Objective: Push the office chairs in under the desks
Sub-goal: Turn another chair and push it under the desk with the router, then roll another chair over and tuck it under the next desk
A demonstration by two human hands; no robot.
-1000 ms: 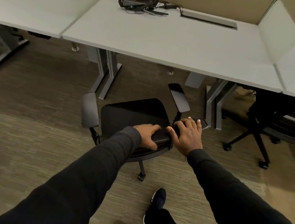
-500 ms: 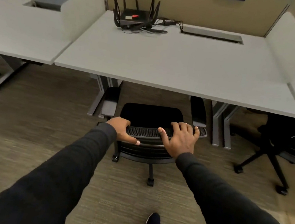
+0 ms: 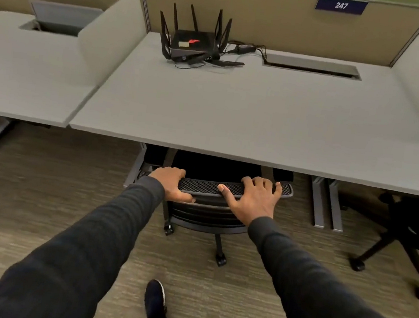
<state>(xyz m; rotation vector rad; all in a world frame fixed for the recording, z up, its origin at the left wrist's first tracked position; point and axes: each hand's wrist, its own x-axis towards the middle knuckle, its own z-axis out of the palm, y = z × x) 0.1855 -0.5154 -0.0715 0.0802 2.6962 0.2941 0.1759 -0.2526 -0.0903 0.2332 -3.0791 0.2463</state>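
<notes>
We see the grey desk (image 3: 235, 114) just ahead of and above both grips. Black office chair (image 3: 204, 216) is right under them, its seat under the desk edge and its backrest top just outside. Second chair (image 3: 411, 226) sits well right of the right grip (image 3: 253, 201). Left grip (image 3: 171, 183) curls round the backrest rim, thumb beneath. Right grip has its fingers spread and hooked over the same rim. Router (image 3: 192, 41) is far ahead on the desk.

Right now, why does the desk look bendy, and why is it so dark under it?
In the head view, the wide-angle lens bends the edges of the desk; the desk shades the chair, so its seat is lost in black; the carpet looks slightly smeared.
</notes>
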